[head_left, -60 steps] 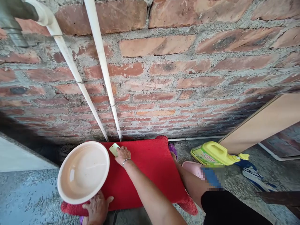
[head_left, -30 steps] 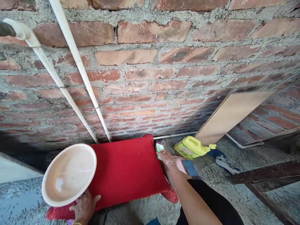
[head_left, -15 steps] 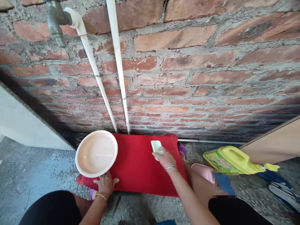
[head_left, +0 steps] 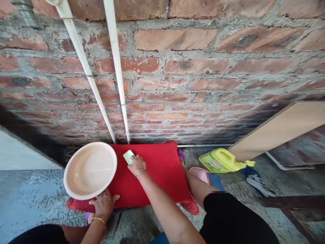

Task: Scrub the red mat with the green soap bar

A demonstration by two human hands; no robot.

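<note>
My right hand (head_left: 137,164) is closed on a pale green scrubbing brush (head_left: 128,157), held flat against a red cloth (head_left: 154,176); its underside is hidden. The cloth lies spread over a low, flat support, its bunched ends hanging at the corners. On the cloth's left part stands a pale pink plastic basin (head_left: 95,169), with what looks like shallow water inside. My left hand (head_left: 104,205) rests on the cloth's near edge, just below the basin's rim, thumb stretched out to the right. It holds nothing that I can see.
A brick wall (head_left: 177,81) with two white pipes (head_left: 118,67) rises behind. Right of the cloth are a yellow jug (head_left: 220,160), a pink slipper (head_left: 199,174), dark blue-and-white footwear (head_left: 259,184) and a leaning board (head_left: 284,127). A pale panel (head_left: 22,152) stands left.
My right hand has slid the brush leftward across the cloth, closer to the basin. My left hand stays by the basin at the near edge. The view has shifted to the right.
</note>
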